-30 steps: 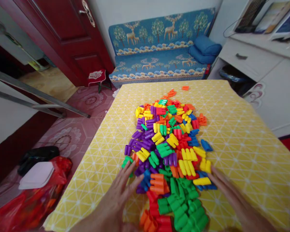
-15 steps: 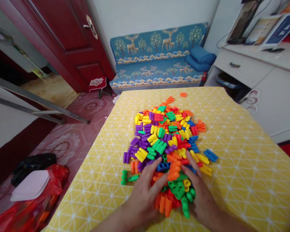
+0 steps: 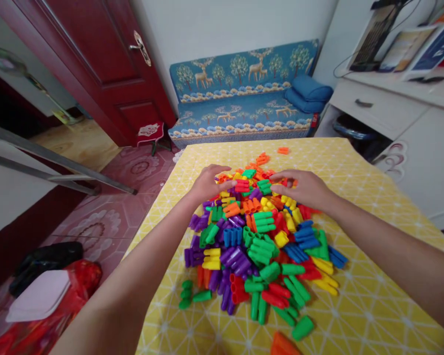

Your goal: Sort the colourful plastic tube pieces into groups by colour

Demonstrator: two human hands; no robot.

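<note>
A wide heap of plastic building blocks in green, purple, red, yellow, blue and orange, each made of joined bullet-shaped tubes, covers the middle of the table. My left hand point(image 3: 209, 183) reaches over the far left part of the heap, fingers spread, its thumb close to a red block point(image 3: 241, 186). Across from it, my right hand point(image 3: 299, 186) hovers at the far right part with fingers apart, near a green block point(image 3: 264, 186). Neither hand shows a block in its grip. Nearer to me lie a purple block point(image 3: 239, 261) and a blue block point(image 3: 233, 236).
A yellow patterned tablecloth point(image 3: 370, 276) covers the table. Beyond it stands a blue sofa point(image 3: 240, 103); a white cabinet point(image 3: 388, 106) is on the right. On the floor at left lies a red plastic bag point(image 3: 85, 281). An orange block point(image 3: 283, 343) sits at the near edge.
Both hands have moved from the near side of the pile to its far side and spread apart. The blocks they had gathered now lie scattered across the near part of the heap.
</note>
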